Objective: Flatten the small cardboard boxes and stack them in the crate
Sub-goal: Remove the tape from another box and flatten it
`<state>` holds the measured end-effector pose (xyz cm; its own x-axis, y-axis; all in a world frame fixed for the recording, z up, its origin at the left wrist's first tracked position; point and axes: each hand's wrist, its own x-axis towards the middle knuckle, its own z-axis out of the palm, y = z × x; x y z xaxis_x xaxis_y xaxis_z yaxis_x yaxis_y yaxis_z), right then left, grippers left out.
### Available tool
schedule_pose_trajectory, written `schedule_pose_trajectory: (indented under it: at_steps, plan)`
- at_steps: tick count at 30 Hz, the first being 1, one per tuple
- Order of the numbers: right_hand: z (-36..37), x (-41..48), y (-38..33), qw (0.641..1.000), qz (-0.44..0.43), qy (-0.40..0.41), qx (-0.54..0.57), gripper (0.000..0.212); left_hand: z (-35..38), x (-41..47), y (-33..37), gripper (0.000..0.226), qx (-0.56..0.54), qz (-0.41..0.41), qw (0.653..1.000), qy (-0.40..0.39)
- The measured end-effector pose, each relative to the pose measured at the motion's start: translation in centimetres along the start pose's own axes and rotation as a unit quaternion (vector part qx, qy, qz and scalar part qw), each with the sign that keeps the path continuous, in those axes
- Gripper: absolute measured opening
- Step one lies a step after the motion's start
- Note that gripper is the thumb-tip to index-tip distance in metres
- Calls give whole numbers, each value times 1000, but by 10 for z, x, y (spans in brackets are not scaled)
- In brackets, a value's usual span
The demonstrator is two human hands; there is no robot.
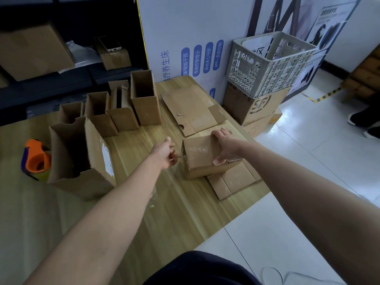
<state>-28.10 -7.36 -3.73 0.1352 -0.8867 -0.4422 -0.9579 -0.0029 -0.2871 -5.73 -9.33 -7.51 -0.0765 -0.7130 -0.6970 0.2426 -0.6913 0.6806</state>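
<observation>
— Cardboard box (200,153), the small one: where is it?
— On the counter (181,206), towards its right edge. Your right hand (225,148) grips it from above, fingers over the far edge and thumb on the near side. One corner overlaps a flattened box (234,181) lying at the counter's edge.
— And your other hand?
— Your left hand (164,154) is just beside the box's left end with its fingers curled. I cannot tell whether they pinch anything.
— What is the surface like?
— Pale wood grain, low, with white tiled floor (308,161) to its right. A printed panel (185,38) stands behind it, and a dark shelf (61,83) to the left holds a brown carton (35,52) and a phone (110,44).
— Where is the crate?
— The crate (269,64), grey and perforated, sits tilted on a large printed carton (253,105) on the floor, past the counter's far right corner.
— What lies between you and it?
— A flattened sheet (191,109) lies on the counter just beyond your right hand.
— Anything else around?
— A row of open boxes stands upright to the left, the tallest (145,97) at the far end. A bigger open box (80,159) stands nearer you, with an orange tape dispenser (36,159) just beside it. Dark shoes (364,120) show at the right edge, and a thin cable (273,274) lies on the tiles.
</observation>
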Motion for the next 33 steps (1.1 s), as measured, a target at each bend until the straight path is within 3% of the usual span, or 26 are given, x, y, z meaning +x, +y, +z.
schedule_pose_trajectory:
  at_steps: [2,4,6,12,15,18,21,26,29,33]
  plan:
    - [-1,0,-2,1000,-8,-4,-22,112,-8,-4,3,34,92,5,992,-80]
    - [-2,0,-9,998,-21,-7,-61,111,-15,-10,3,28,183,9,974,-136]
    - [-3,1,-16,995,-26,-9,-92,109,-20,-11,1,19,220,14,965,-143]
    - [3,-1,-42,990,-58,-41,-125,130,-20,-18,3,11,192,74,965,-160]
    - [10,-3,-60,987,-87,18,-131,142,-8,-24,9,9,140,103,969,-177]
    - [2,-2,-65,981,-115,100,-119,134,1,-31,18,10,120,133,971,-160]
    - [-11,-5,-59,983,-120,129,-49,123,3,-33,25,14,56,138,976,-157]
    - [-10,-11,-24,977,-81,130,147,116,-14,-28,36,16,-159,107,974,-125]
    - [1,-18,3,989,-41,82,117,103,-26,-23,37,15,-107,96,985,-100]
    - [16,-10,-8,997,-41,69,-11,117,-6,-29,27,6,-23,87,989,-114]
